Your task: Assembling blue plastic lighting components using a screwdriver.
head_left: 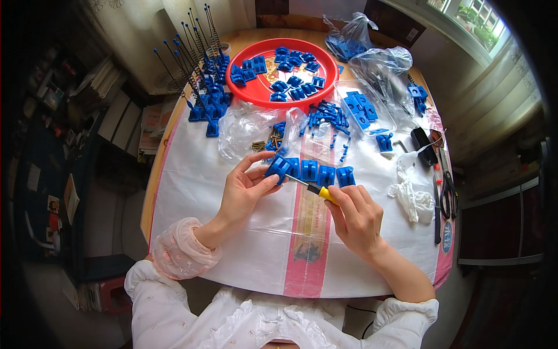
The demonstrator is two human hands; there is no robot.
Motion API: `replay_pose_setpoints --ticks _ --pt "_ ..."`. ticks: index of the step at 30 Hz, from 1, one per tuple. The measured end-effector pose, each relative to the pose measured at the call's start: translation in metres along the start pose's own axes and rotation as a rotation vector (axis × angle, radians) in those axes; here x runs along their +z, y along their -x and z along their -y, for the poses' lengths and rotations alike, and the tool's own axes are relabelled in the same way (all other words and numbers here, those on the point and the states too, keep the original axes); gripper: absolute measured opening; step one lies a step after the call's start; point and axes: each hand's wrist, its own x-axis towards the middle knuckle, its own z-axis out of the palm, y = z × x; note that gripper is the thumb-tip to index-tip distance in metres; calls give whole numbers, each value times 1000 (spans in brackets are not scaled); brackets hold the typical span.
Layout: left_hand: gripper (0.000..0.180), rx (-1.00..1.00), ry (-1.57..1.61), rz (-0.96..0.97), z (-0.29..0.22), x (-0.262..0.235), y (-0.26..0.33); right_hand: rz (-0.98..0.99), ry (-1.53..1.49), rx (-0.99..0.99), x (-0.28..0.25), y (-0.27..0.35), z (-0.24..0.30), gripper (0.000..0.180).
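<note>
Block, blue [279,167] | pinched between left fingers [267,185] | screwdriver [322,191] gripped by right fingers [346,200]

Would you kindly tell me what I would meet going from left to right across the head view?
Clustered blue plastic pieces with black coil springs, left hand, held blue plastic bracket, yellow-and-black screwdriver, right hand, crumpled white bundle, black-handled scissors.
</note>
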Motion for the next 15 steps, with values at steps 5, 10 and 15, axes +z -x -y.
replay_pose_setpoints --ticks 5,10,15 --pt "41 27 41 -36 8 -1 -1 48 -210 96 10 12 6 27" --pt "41 58 43 -55 11 0 0 84 -402 232 12 16 14 23" --pt "40 50 53 -43 8 1 1 179 -652 520 6 12 18 15"
